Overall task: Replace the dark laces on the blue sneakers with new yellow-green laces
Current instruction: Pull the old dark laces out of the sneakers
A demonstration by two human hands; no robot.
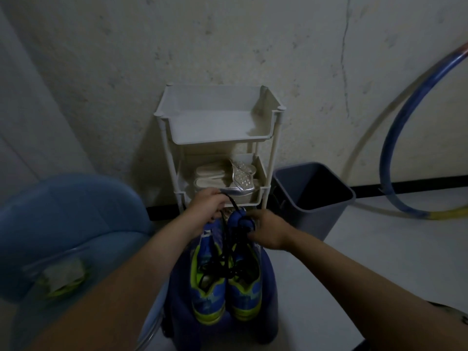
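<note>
Left grip [206, 204] pinches the dark laces [220, 266], right grip [266, 231] clasps the blue sneakers' [244, 297] heel end, toes pointing toward the person.

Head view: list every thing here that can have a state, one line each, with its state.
blue sneakers: side by side, toes toward the camera.
dark laces: still threaded, loose and tangled.
left hand: curled round the dark laces.
right hand: gripping one sneaker's heel.
grey bin: upright, no lid.
white rack: upright, pale shoes on its middle shelf.
</note>
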